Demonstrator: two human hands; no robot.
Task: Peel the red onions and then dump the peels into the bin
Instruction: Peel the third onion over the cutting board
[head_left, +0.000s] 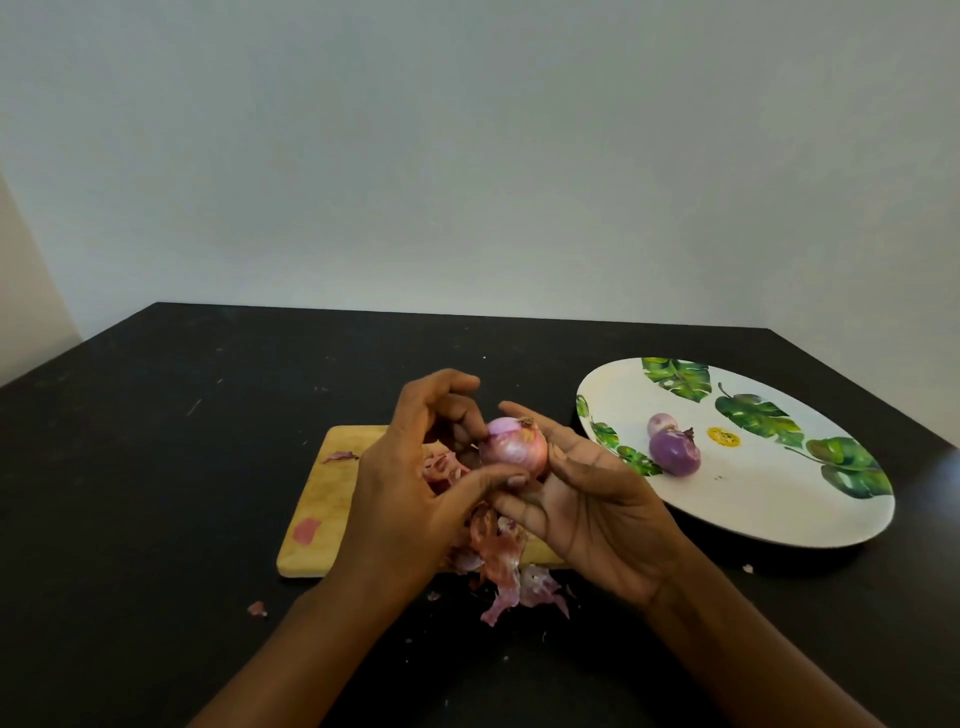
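R hand (587, 499) is cupping red onion (514, 447) over board (322, 499) to catch peels (498, 561), L hand (415, 483) pinching its skin.

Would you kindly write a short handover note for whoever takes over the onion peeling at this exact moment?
Hands: the left hand grips the onion, thumb on its skin; the right hand holds it from the other side, above the board.
Done: two peeled onions lie on the plate. The peels are heaped over the board's near edge and onto the table.
Left: this onion looks only partly peeled. Finish it, then gather the peels for the bin, which is not in view.
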